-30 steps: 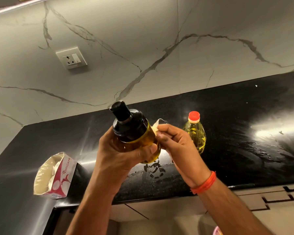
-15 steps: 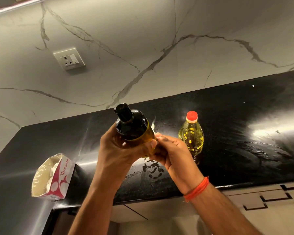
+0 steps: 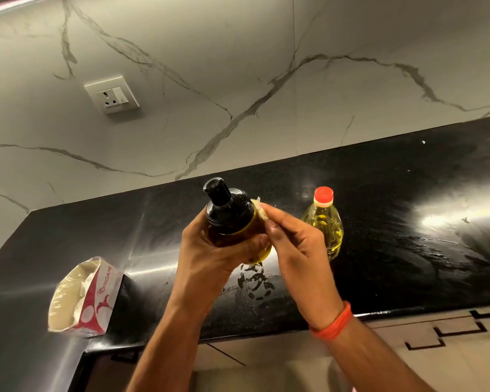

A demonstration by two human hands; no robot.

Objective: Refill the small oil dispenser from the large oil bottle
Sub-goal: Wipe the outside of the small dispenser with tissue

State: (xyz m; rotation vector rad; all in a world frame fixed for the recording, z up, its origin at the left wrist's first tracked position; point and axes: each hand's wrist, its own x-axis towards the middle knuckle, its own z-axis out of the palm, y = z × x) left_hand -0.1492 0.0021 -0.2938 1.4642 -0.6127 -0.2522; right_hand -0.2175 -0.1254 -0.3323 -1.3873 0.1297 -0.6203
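My left hand (image 3: 210, 250) grips the small oil dispenser (image 3: 232, 224), an amber glass bottle with a black pump top, and holds it tilted above the black counter (image 3: 408, 250). Against the dispenser's right side, just under the black top, my right hand (image 3: 294, 241) pinches a small piece of white tissue (image 3: 259, 210). The large oil bottle (image 3: 324, 222), clear with yellow oil and a red cap, stands upright on the counter behind my right hand, its cap on.
An open red-and-white tissue pack (image 3: 82, 298) lies at the counter's left front. Oil smears (image 3: 255, 281) mark the counter below my hands. A wall socket (image 3: 112, 94) sits on the marble backsplash. The counter's front edge runs just under my wrists.
The tissue in my right hand has slid up along the dispenser's side to its shoulder. The dispenser stays tilted in my left hand; the large bottle has not moved.
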